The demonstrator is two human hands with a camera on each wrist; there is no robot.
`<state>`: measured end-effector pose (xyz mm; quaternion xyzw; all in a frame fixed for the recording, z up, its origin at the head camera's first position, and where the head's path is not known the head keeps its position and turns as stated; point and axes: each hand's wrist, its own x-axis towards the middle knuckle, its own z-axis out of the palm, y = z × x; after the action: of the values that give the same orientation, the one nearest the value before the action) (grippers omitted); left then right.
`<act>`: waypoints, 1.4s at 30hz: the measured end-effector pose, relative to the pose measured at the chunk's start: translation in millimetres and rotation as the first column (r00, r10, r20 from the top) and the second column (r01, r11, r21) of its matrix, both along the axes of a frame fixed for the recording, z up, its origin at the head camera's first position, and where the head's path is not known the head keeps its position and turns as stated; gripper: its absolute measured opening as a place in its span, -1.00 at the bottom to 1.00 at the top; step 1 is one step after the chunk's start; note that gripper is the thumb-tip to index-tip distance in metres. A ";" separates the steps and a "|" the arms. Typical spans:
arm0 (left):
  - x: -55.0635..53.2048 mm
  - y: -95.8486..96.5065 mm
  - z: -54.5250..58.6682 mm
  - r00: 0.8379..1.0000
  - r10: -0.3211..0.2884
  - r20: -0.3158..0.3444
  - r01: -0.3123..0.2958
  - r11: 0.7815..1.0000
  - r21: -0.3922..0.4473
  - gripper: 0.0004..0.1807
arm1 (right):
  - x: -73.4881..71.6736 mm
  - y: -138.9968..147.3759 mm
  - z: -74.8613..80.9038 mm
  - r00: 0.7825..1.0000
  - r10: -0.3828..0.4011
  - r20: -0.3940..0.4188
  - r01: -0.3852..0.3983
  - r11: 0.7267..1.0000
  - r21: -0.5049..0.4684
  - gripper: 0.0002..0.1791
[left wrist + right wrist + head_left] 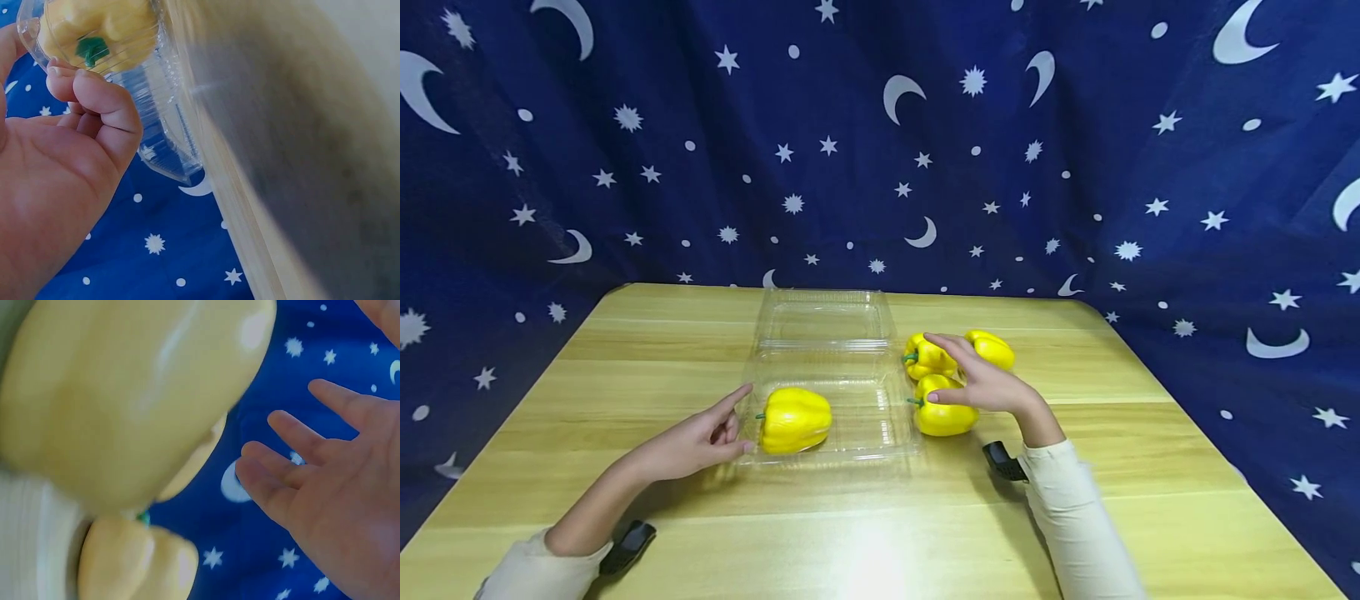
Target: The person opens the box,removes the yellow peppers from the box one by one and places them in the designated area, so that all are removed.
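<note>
A yellow bell pepper [796,421] with a green stem lies in the left part of a clear plastic clamshell container [865,417], whose lid [827,318] is folded back. My left hand [703,437] is at the container's left edge, index finger and thumb stretched toward the rim, the other fingers bent; in the left wrist view the thumb meets the rim. Over the peppers right of the container hovers my right hand [981,383], fingers spread and holding nothing. Beneath it are a near pepper [947,421] and a farther pepper [925,358], with another pepper [992,350] behind.
The wooden table [850,517] carries the container near its middle. A dark blue curtain [880,167] with white moons and stars stands behind and beside it. Black wrist devices are on both arms.
</note>
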<state>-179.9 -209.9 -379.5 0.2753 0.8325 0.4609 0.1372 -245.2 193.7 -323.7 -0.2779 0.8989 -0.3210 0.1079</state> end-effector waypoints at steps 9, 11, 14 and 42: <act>-0.2 1.4 1.1 1.000 0.006 0.008 -0.006 1.000 -0.008 -0.09 | 2.6 -38.5 7.8 0.994 0.112 0.000 -0.112 0.992 -0.049 -0.07; -0.4 1.3 1.3 1.000 0.007 0.003 -0.007 1.000 -0.012 -0.09 | 3.2 -47.4 8.1 0.991 0.131 0.005 -0.130 0.990 -0.054 -0.07; -0.9 1.4 1.3 1.000 0.006 0.001 -0.006 1.000 -0.014 -0.09 | 5.7 -61.8 7.0 0.986 0.165 0.021 -0.163 0.984 -0.068 -0.07; 0.1 1.5 3.6 0.999 0.020 0.030 -0.020 1.000 -0.016 -0.09 | 25.8 -146.4 -29.0 0.986 0.129 0.106 -0.139 0.986 0.092 -0.03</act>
<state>-179.9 -208.4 -375.9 0.2589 0.8366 0.4596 0.1475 -219.4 47.3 -352.7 -0.3159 0.8865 -0.2814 0.1875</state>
